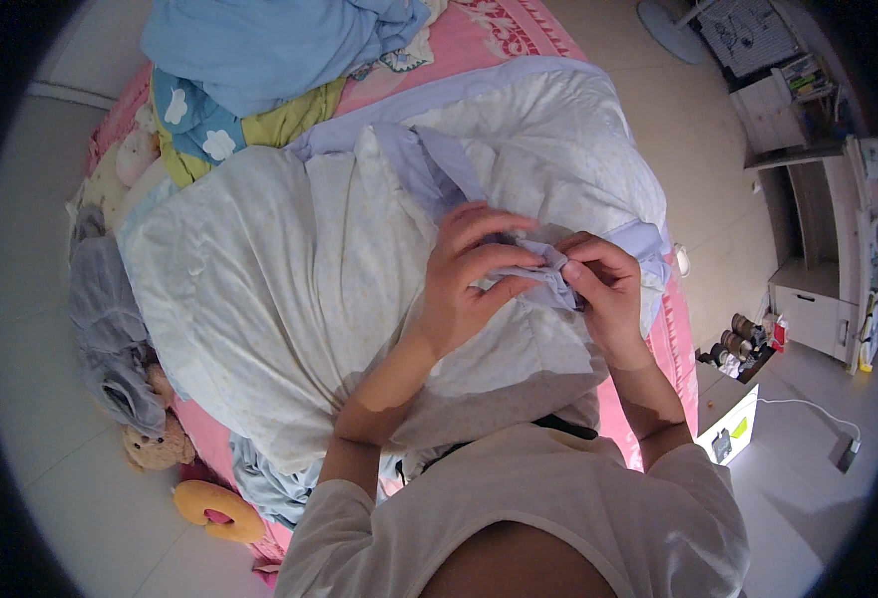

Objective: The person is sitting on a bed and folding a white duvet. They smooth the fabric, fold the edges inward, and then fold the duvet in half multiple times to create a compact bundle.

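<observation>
A white quilt or quilt cover (259, 276) with a faint pattern and lavender edging lies rumpled over the bed before me. Near its middle right, my right hand (607, 288) pinches a gathered piece of lavender cloth (547, 280) between thumb and fingers. My left hand (476, 261) is just left of that piece, its fingers spread and curved around it, slightly blurred; whether its fingertips touch the cloth I cannot tell. A lavender-lined fold (439, 168) opens in the quilt above my left hand.
Blue blanket (274, 45) and pink patterned sheet (506, 26) at the top; grey sheer cloth (106, 321), teddy bear (158, 445) and orange neck pillow (218, 508) along the left edge. At right stand a white box (730, 426), shoes (738, 340), a cabinet (816, 318) and a power cable (813, 404).
</observation>
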Demonstrator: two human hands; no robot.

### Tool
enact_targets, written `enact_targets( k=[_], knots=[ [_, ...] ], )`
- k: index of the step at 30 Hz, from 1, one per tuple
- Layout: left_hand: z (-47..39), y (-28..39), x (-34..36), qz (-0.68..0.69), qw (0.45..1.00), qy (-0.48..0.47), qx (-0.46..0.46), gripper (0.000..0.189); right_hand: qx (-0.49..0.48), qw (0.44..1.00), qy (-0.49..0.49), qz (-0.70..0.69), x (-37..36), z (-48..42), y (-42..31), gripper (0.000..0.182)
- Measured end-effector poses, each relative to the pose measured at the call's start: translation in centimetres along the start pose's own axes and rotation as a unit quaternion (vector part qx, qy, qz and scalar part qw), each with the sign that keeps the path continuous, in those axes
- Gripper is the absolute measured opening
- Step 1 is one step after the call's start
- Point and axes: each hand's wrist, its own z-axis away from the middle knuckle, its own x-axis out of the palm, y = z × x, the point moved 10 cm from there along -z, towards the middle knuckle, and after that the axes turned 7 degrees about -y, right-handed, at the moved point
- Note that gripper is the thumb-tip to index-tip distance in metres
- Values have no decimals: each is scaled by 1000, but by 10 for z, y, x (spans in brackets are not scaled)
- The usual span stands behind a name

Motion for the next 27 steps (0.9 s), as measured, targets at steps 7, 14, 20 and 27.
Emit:
enact_targets(
  k=[7,14,20,27],
  knots=[
    [-18,-5,14,44,999,-22,0,28,11,996,49,71,-20,1,-6,14],
    [-113,-67,42,20,976,-147,-158,28,-78,912,235,327,-125,30,-66,21],
    [-163,-166,65,-77,965,-139,-208,36,76,908,302,279,-248,122,24,27],
    [-194,-163,59,19,991,34,-126,29,281,928,187,160,-246,153,106,32]
  ],
)
